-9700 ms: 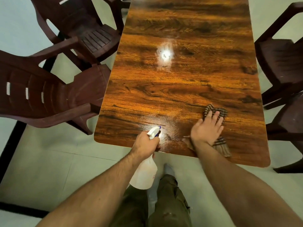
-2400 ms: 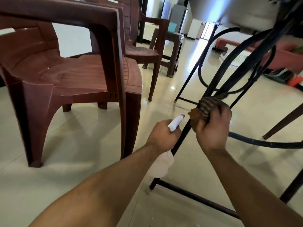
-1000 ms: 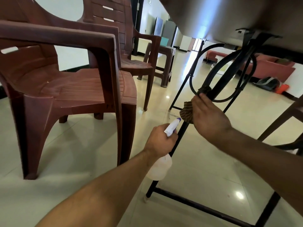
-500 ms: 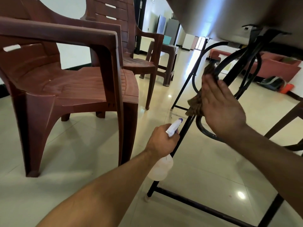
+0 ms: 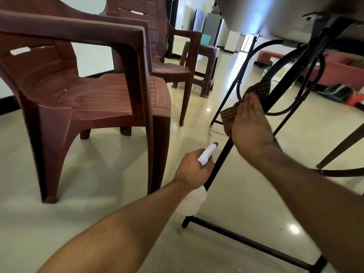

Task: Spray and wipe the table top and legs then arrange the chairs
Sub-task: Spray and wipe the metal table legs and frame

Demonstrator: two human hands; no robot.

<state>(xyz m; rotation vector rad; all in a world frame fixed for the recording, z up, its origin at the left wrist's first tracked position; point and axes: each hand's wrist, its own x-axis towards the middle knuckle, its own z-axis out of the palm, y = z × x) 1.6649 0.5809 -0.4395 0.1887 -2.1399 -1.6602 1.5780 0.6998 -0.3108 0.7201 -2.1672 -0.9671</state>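
Observation:
I am crouched low beside the table, looking at its grey underside. A slanted black metal leg runs down to a floor bar. My right hand presses a brown checked cloth against that leg with straight fingers; the thumb is hidden. Lower down, left of the leg, my left hand grips a white spray bottle, its nozzle pointing up and to the right towards the leg.
A brown plastic armchair stands close on the left, a second one behind it, then a brown stool. Curved black braces loop under the table. A chair leg slants in at right.
My right hand has slid the cloth down the leg from the curved brace over the last half second. The left hand with the bottle has stayed put.

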